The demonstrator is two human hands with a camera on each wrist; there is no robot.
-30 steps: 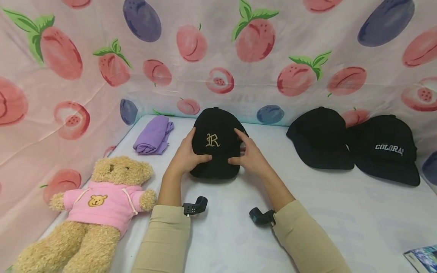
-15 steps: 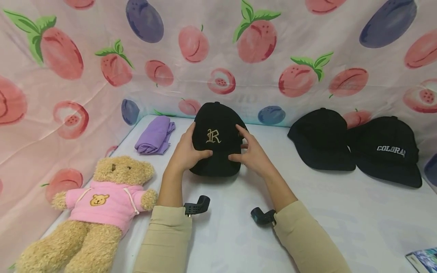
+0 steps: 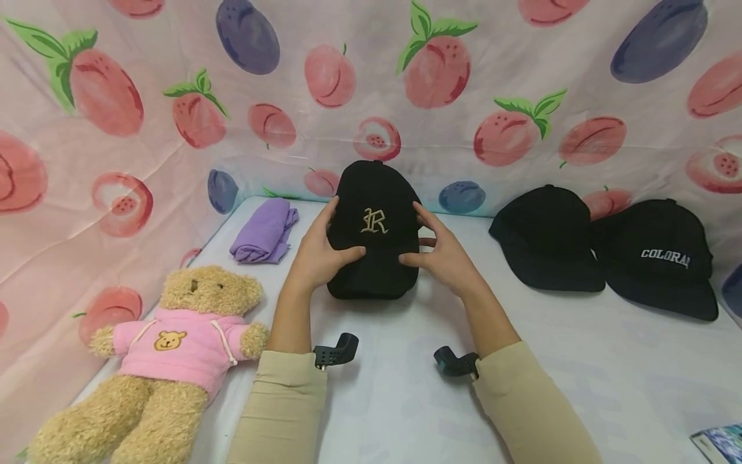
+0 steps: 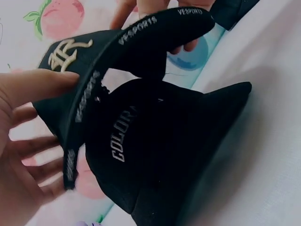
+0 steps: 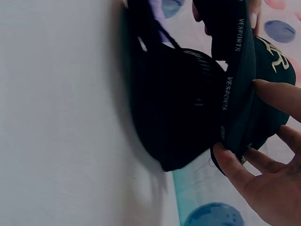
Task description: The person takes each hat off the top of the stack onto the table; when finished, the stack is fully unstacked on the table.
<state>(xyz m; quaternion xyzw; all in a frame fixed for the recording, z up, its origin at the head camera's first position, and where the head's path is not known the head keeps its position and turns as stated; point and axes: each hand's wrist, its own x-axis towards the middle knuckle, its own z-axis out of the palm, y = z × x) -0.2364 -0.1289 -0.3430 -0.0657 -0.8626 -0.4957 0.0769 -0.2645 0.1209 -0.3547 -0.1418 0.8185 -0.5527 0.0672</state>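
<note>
A black baseball cap with a gold R is held between my two hands in the middle of the head view. My left hand grips its left side, thumb across the front at the brim and fingers around the crown. On the other side my right hand grips it, thumb at the brim's edge. The wrist views show the VESPORTS lettering along the brim's edge. Below it is another black cap with white COLORA lettering, largely hidden behind the held cap in the head view.
At the right lie a plain-looking black cap and a black COLORA cap side by side. A folded purple cloth lies back left, a teddy bear in pink front left. A patterned booklet corner shows at lower right.
Both hands have raised the gold R cap and shifted it slightly to the right, away from the cap below it. Their grip looks much the same; the other things stay put.
</note>
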